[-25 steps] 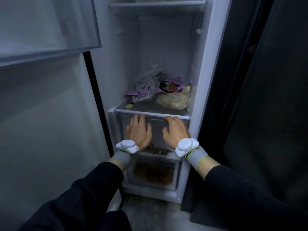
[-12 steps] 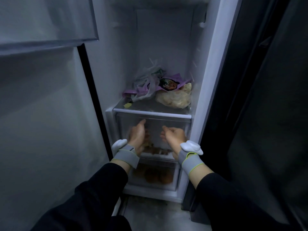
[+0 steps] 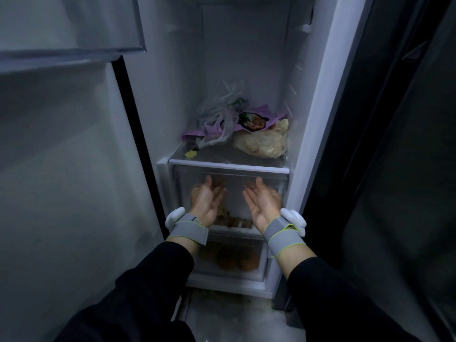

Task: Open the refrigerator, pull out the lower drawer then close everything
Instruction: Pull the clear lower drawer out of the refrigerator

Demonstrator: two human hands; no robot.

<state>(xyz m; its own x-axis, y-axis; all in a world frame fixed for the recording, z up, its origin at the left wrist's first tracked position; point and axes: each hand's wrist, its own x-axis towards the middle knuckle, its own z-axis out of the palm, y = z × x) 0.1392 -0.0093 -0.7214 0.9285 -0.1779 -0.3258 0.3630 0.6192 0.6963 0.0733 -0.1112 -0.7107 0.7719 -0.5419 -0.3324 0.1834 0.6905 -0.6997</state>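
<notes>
The refrigerator compartment stands open, its door [image 3: 61, 169] swung out to the left. Under a glass shelf [image 3: 229, 167] sit two clear drawers, both pushed in. The upper drawer [image 3: 234, 191] is right behind my hands. The lower drawer [image 3: 232, 264] holds round brown items. My left hand [image 3: 206, 201] and my right hand [image 3: 264, 202] are turned palm up, side by side, fingers spread and pointing at the upper drawer's front just below its top lip. Neither hand holds anything. Both hands are slightly blurred.
On the shelf lie a pale bagged food lump [image 3: 264, 143], a purple packet [image 3: 254, 119] and crumpled plastic bags [image 3: 217, 119]. A dark panel [image 3: 394, 169] borders the compartment on the right. A door bin [image 3: 69, 25] juts out at upper left. The floor [image 3: 234, 317] is below.
My hands lay palm down on the upper drawer's front a second ago. They have rotated to palm up and dropped slightly. The view has shifted closer.
</notes>
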